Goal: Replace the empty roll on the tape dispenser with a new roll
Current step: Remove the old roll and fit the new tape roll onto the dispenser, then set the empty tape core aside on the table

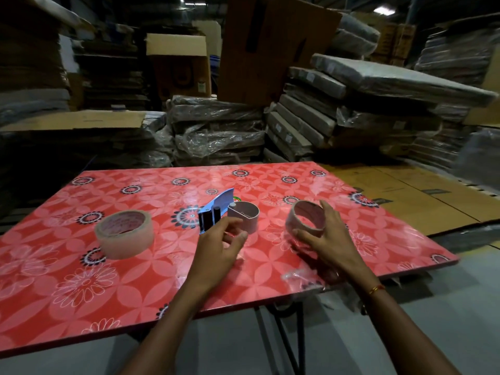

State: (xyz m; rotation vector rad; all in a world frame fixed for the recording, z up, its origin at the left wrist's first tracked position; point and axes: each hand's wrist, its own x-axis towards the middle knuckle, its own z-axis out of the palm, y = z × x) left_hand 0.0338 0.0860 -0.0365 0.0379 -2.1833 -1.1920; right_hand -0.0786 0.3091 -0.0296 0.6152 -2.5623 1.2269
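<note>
Stacked cardboard boxes and plastic-wrapped bundles crowd the dim storeroom behind a red flowered worktop (81, 280). On it, near the middle, lies the tape dispenser (216, 212), its blue blade guard tipped up and its round hub (243, 215) bare, with nothing wound on it. To its right the empty roll (307, 217), a thin cardboard ring, rests on the worktop with the right hand (324, 239) over it: thumb against the near wall, fingers curled over the far rim, so that grip is clamped on the ring. The left hand (221, 244) hovers just in front of the dispenser with fingers loosely bent; its grip holds nothing, and I cannot tell whether the fingertips touch the dispenser. The new roll (124, 234), thick with tape, sits well apart on the left side of the worktop, untouched.

Judging from this, the old core is already off and is being set aside; the removal step looks nearly finished. The next move likely calls for letting go of the ring, reaching left for the full roll, and pressing it squarely onto the hub while the other hand steadies the dispenser. Which way the tape should unwind toward the blade cannot be read from here.
</note>
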